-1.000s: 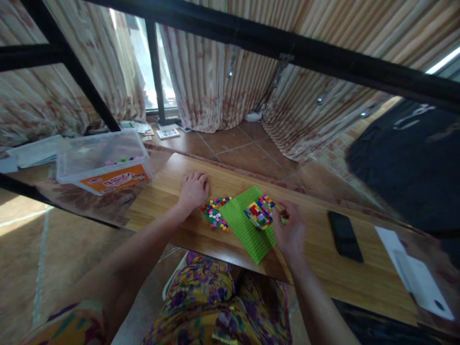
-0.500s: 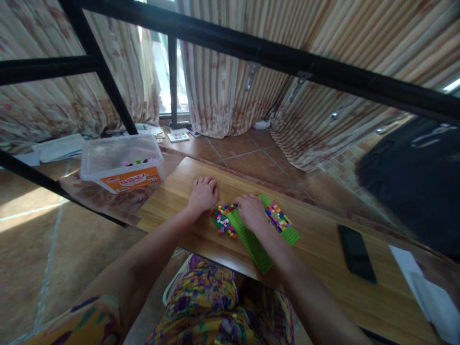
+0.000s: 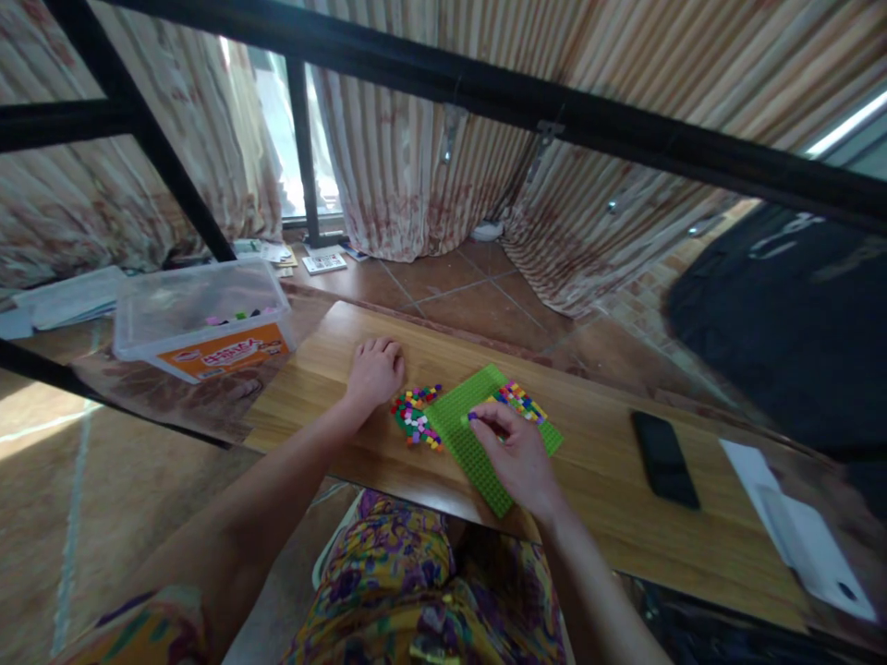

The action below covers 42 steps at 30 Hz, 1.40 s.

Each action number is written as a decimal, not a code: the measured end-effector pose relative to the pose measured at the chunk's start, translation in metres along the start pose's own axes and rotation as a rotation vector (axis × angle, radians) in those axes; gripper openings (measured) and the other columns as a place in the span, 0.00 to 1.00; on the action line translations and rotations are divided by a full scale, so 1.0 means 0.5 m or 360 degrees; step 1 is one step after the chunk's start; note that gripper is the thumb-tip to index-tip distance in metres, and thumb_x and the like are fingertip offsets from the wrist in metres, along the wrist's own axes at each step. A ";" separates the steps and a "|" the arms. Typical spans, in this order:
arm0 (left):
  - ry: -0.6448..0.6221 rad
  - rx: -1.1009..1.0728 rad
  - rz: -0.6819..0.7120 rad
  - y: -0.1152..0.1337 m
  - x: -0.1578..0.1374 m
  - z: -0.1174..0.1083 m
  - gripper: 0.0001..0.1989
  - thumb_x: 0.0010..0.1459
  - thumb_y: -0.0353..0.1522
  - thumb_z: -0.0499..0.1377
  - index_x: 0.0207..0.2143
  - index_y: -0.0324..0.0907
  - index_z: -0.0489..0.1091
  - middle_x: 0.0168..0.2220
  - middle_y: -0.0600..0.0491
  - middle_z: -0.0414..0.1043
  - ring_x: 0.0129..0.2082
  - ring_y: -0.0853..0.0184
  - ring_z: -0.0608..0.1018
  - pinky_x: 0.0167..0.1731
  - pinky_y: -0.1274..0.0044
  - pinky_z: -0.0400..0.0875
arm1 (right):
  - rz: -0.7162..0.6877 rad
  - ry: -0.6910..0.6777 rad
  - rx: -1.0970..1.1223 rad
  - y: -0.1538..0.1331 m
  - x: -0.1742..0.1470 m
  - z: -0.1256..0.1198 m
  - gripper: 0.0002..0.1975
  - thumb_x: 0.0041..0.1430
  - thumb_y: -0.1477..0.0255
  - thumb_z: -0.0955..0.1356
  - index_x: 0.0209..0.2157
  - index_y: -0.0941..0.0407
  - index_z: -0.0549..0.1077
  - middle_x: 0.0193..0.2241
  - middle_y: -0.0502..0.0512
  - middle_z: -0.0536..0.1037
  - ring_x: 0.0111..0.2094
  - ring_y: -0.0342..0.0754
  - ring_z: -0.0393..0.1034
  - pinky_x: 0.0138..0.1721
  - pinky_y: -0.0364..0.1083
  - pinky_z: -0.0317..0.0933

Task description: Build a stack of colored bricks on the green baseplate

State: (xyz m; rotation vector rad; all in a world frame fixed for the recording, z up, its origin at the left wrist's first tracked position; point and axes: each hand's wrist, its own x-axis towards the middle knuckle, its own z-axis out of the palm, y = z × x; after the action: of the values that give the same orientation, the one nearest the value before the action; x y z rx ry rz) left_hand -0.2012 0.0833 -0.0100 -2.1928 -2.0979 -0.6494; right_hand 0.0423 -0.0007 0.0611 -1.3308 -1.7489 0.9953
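My right hand [image 3: 518, 454] pinches a small purple brick [image 3: 472, 417] between thumb and fingertips, just over a green studded baseplate [image 3: 478, 466]. Many-coloured small bricks [image 3: 521, 401] cover a patch on the plate's far right part, partly hidden behind this hand. My left hand [image 3: 375, 371] lies on the wooden table [image 3: 333, 369] with its fingers stretched out, holding nothing. Between that hand and the baseplate is a loose pile of small coloured bricks [image 3: 417, 417].
On the right of the table lie a black phone [image 3: 665, 460] and some white paper [image 3: 796, 526]. Left of the table, a clear plastic bin [image 3: 204, 314] with an orange label holds a few pieces. A black metal bar [image 3: 443, 69] crosses above, before striped curtains [image 3: 416, 166].
My right hand has moved from the edge of the brick pile to over the baseplate, and a purple brick now shows in its fingertips. My left hand stays on the table.
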 end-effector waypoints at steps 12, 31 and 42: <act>0.0323 -0.0501 -0.0080 -0.010 -0.007 -0.021 0.16 0.63 0.35 0.48 0.46 0.39 0.70 0.47 0.44 0.74 0.49 0.58 0.73 0.53 0.66 0.66 | 0.0539 0.0492 0.0469 0.066 -0.109 -0.033 0.17 0.47 0.57 0.72 0.32 0.57 0.77 0.28 0.53 0.79 0.30 0.47 0.70 0.34 0.46 0.63; -0.0557 -0.1555 0.0088 0.276 -0.228 -0.108 0.10 0.60 0.32 0.54 0.28 0.40 0.71 0.24 0.55 0.70 0.26 0.71 0.71 0.28 0.81 0.64 | 0.0433 0.0322 0.0441 0.049 -0.144 -0.001 0.11 0.55 0.63 0.68 0.33 0.55 0.78 0.32 0.53 0.80 0.35 0.48 0.72 0.39 0.46 0.64; -0.0395 -0.1487 -0.0125 0.299 -0.246 -0.079 0.12 0.58 0.34 0.55 0.23 0.40 0.68 0.20 0.57 0.65 0.22 0.72 0.67 0.25 0.81 0.61 | 0.0448 0.0467 0.0210 0.052 -0.144 0.003 0.11 0.55 0.64 0.67 0.33 0.55 0.79 0.32 0.55 0.81 0.35 0.50 0.75 0.39 0.47 0.66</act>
State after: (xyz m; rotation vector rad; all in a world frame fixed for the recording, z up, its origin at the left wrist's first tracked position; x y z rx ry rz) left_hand -0.0679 -0.0581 0.0245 -2.7074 -2.2795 -1.7321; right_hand 0.0676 -0.0665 0.0311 -1.5767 -1.2808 0.9887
